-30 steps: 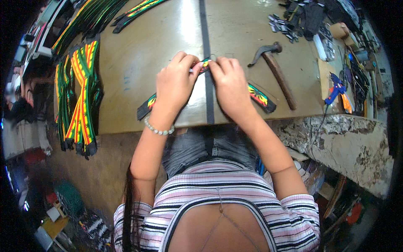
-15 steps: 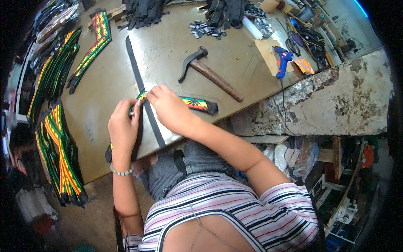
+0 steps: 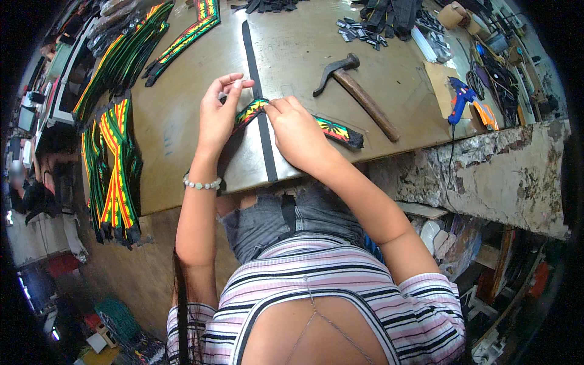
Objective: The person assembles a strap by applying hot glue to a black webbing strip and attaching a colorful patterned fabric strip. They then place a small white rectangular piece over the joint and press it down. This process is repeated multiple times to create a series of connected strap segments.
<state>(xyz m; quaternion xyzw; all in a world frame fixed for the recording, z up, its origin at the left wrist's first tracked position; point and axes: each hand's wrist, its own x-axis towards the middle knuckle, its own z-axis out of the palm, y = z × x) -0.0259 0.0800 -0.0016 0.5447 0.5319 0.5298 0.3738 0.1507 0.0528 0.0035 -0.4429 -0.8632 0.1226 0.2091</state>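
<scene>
A patterned strap in green, yellow, red and black (image 3: 249,112) crosses over a narrow black strap (image 3: 250,58) on the metal-topped table. My right hand (image 3: 298,135) pinches the patterned strap just beside the crossing. Its black-tipped end (image 3: 340,132) sticks out past that hand. My left hand (image 3: 219,112) is raised a little to the left of the crossing, fingers curled and thumb up. Something small and dark or silvery shows between its fingers, too small to name. Right of my hands lies a hammer (image 3: 365,103) with a wooden handle.
Bundles of patterned straps (image 3: 115,170) lie along the left edge, with another single strap (image 3: 182,41) beyond. Small metal clips (image 3: 360,33) are heaped at the back near black straps (image 3: 392,15). A blue glue gun (image 3: 460,100) rests at the far right, its cord hanging over the edge.
My left hand has come away from the crossing and lifted, its fingers now off the patterned strap. My right hand keeps its pinch. The whole view has shifted, so the table sits farther right and higher.
</scene>
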